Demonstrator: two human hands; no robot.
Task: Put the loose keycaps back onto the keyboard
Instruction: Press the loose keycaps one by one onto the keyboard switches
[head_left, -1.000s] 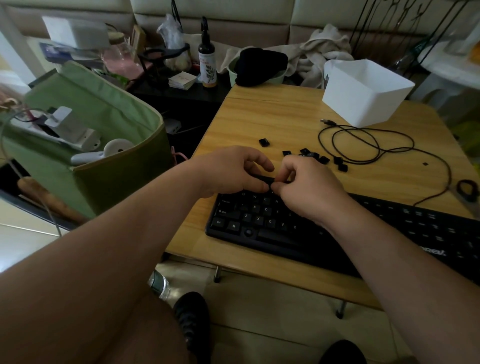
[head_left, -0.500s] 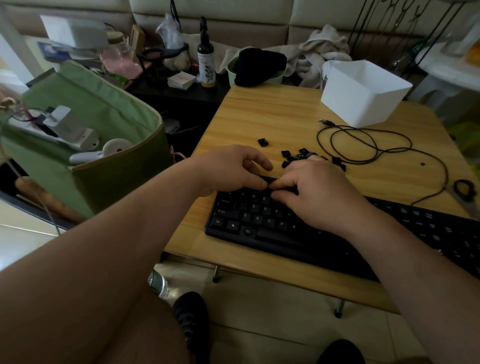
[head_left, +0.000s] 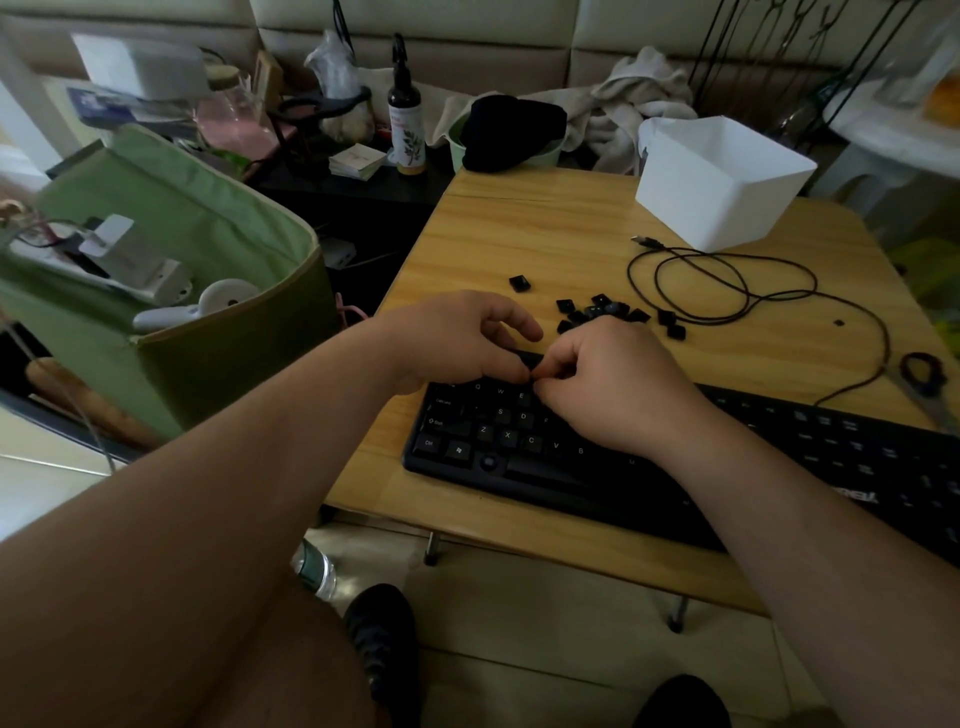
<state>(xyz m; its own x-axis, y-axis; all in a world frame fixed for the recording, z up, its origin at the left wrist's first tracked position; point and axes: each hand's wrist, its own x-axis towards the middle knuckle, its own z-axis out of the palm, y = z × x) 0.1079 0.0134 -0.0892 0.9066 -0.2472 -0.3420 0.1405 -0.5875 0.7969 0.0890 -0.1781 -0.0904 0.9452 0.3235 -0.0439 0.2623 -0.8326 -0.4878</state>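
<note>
The black keyboard (head_left: 545, 457) lies under both hands, white letters showing on its keys. The left hand (head_left: 457, 338) and right hand (head_left: 613, 384) meet over its top rows, fingers curled, fingertips together; whether they pinch a keycap I cannot tell. Just beyond the right hand, small black loose keycaps (head_left: 602, 312) cluster on the wooden table (head_left: 519, 234), with 1 single keycap (head_left: 519, 283) apart beyond the left hand.
</note>
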